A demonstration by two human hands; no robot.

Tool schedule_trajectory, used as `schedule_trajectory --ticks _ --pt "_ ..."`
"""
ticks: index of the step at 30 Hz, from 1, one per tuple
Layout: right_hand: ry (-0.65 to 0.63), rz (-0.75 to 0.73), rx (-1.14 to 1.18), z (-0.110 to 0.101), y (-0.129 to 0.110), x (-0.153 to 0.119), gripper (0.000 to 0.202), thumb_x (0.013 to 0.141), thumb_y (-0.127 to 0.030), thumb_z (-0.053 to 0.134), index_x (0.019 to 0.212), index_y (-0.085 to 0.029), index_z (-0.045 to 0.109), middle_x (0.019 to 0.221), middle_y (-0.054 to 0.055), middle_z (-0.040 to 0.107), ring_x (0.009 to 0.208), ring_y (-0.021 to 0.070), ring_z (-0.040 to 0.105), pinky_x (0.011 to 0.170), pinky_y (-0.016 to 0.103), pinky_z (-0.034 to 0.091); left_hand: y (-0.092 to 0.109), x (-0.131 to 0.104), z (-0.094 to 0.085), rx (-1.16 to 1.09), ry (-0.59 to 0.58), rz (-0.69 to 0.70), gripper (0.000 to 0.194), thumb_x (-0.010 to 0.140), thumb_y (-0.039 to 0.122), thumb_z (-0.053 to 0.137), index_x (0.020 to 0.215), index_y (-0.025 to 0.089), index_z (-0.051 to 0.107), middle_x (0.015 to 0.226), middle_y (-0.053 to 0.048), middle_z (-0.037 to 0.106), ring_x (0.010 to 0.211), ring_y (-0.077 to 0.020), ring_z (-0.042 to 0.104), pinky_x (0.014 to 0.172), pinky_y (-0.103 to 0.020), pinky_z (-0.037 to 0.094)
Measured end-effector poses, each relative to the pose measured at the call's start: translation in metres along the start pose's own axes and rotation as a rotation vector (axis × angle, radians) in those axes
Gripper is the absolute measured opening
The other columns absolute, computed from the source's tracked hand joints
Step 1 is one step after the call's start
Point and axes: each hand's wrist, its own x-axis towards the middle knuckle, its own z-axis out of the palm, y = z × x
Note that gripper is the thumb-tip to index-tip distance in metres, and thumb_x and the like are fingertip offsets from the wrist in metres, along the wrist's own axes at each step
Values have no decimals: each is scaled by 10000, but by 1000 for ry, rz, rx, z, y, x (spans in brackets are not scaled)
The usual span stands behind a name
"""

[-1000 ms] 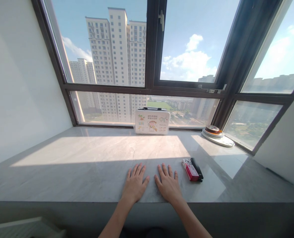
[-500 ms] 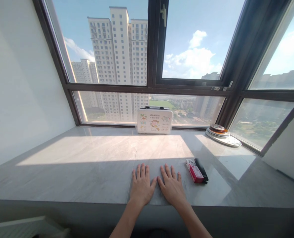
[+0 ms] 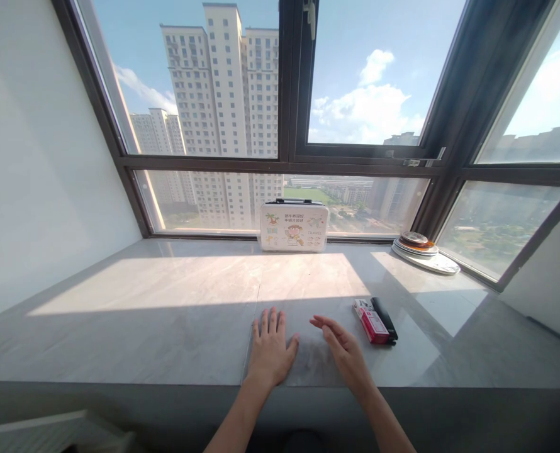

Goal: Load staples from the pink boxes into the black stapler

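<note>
My left hand (image 3: 271, 350) lies flat, palm down, on the grey marble sill (image 3: 133, 346), its fingers spread. Turned on its side above the sill, my right hand (image 3: 342, 350) has its fingers stretched out to the left and holds nothing. To the right of it lies a small red and white box (image 3: 372, 322). A black, elongated object (image 3: 384, 319) lies right against that box; its kind I cannot make out.
A white carrying case (image 3: 293, 228) with cartoon prints and a black handle stands against the window. Several stacked plates (image 3: 419, 248) sit in the far right corner. The sill ends at a front edge (image 3: 119, 383), and a white wall (image 3: 48, 189) bounds the left.
My right hand has come up from lying flat and rolled onto its side, moving slightly right. My left hand stays flat in its place. The view has tilted slightly.
</note>
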Motion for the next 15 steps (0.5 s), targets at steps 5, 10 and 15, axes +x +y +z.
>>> schedule_trajectory --ticks 5,10,15 --pt "415 141 30 -95 14 -14 557 859 -600 619 1226 -187 687 836 60 713 681 178 631 579 260 497 0 1 1 -5 -20 -13 704 975 589 265 1556 194 324 1642 -96 239 1523 -354 111 1211 -603 76" --pt "304 444 -139 -173 62 14 700 835 -733 506 1162 -146 701 529 -10 573 433 143 486 413 248 348 2 1 -1 -10 -35 -21 696 982 581 232 1556 197 321 1643 -86 240 1525 -349 106 1213 -598 66" --pt "-23 559 -257 -175 88 38 683 843 -750 466 1016 -144 731 397 -48 458 360 132 422 403 241 282 2 1 -1 -7 -31 -26 690 984 572 240 1556 194 318 1639 -92 252 1522 -348 120 1214 -589 76"
